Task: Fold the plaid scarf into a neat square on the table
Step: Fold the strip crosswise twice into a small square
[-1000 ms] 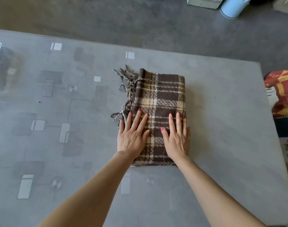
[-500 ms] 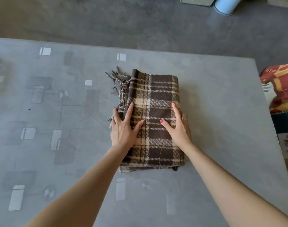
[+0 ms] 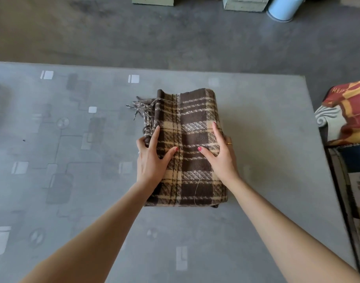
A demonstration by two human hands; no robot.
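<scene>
The plaid scarf lay folded into a thick brown-and-cream rectangle on the grey desk, nearer its far edge than its near one and somewhat toward the right side. Its fringe spilled out from the far left corner of the bundle onto the desk top.

The person's left hand sat at the scarf's left edge. The forefinger lay straight along the top of the cloth, the thumb spread across the plaid toward the middle, and the other fingers curled down over the edge beside the fringe, so that grip was clasping the left side of the scarf. The right hand mirrored it at the right edge: forefinger straight on top, thumb angled inward, the remaining fingers wrapped down over the side, a gold ring showing on one of them. That grip too was clasping the scarf. The two thumb tips were near each other, apart, on the middle of the cloth.

Beyond the far edge of the desk, on the grey floor, stood a pale blue bucket beside a pale box. Off the right edge a red and yellow cloth showed.
</scene>
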